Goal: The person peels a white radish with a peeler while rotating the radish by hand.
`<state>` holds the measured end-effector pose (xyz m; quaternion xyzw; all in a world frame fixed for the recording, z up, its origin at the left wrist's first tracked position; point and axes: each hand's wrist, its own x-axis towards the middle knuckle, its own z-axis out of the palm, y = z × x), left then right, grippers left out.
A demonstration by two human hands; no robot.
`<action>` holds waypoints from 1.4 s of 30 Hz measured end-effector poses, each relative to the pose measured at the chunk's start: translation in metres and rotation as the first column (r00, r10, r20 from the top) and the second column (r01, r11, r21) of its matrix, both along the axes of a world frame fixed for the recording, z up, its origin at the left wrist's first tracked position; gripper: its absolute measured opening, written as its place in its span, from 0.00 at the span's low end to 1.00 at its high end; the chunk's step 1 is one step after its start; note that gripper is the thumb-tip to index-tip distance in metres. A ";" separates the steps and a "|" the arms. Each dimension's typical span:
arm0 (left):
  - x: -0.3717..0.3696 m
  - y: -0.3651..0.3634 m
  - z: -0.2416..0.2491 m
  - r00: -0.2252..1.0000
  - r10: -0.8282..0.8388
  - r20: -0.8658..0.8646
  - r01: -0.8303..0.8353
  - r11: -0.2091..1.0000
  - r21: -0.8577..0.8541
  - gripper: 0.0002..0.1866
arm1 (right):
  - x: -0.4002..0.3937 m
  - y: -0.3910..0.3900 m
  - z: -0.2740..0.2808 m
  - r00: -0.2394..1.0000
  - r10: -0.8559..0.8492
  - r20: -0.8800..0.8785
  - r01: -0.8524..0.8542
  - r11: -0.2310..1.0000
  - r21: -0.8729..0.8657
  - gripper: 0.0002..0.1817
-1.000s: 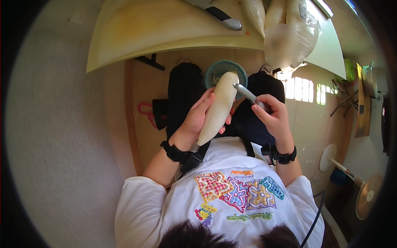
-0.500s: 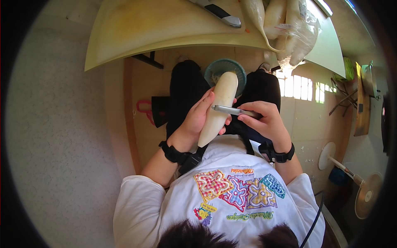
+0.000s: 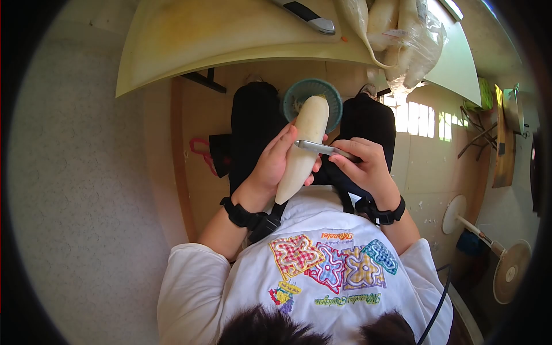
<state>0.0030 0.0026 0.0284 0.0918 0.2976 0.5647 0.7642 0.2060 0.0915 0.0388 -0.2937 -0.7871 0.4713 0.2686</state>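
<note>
A long white daikon radish (image 3: 313, 118) lies slanted in my left hand (image 3: 276, 161), whose thumb rests along its side while the fingertips show on the far side. My right hand (image 3: 368, 164) is closed around the handle of a metal peeler (image 3: 314, 147). The peeler's head lies across the middle of the daikon, seemingly touching its surface. Below the daikon's far end, a teal basket (image 3: 292, 95) stands on the floor between my legs, with pale scraps in it, partly hidden by the daikon.
A pale table (image 3: 230, 43) runs across the front, with a knife (image 3: 313, 19) on it. Several more daikons in a plastic bag (image 3: 411, 43) hang over its near edge. To the right stand a fan (image 3: 510, 270) and a folding stand (image 3: 480, 135). A wall (image 3: 86, 172) is on the left.
The peeler has shifted slightly toward the daikon's far end, and my right hand has moved slightly with it. The daikon has tilted a little; my left hand keeps its hold.
</note>
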 end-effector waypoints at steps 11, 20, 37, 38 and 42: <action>0.001 -0.006 -0.003 0.996 0.015 0.086 -0.009 0.998 -0.069 0.24 | 0.002 0.004 -0.001 0.996 -0.073 0.060 0.072 0.997 0.016 0.10; 0.000 -0.005 0.012 1.000 -0.014 -0.013 0.013 0.999 -0.037 0.27 | 0.002 0.009 -0.009 0.991 -0.129 0.027 0.129 0.992 0.008 0.12; -0.001 -0.012 0.010 0.998 -0.062 0.004 0.062 0.998 0.006 0.31 | 0.005 0.012 -0.004 0.976 -0.217 0.026 0.216 0.976 0.030 0.10; -0.002 -0.011 0.009 0.998 -0.064 -0.006 0.064 0.998 0.012 0.31 | 0.005 0.013 -0.003 0.976 -0.215 0.038 0.214 0.976 0.030 0.10; -0.002 -0.010 0.010 0.998 -0.057 0.010 0.057 0.998 0.038 0.31 | 0.004 0.013 -0.006 0.976 -0.215 0.018 0.214 0.976 0.044 0.10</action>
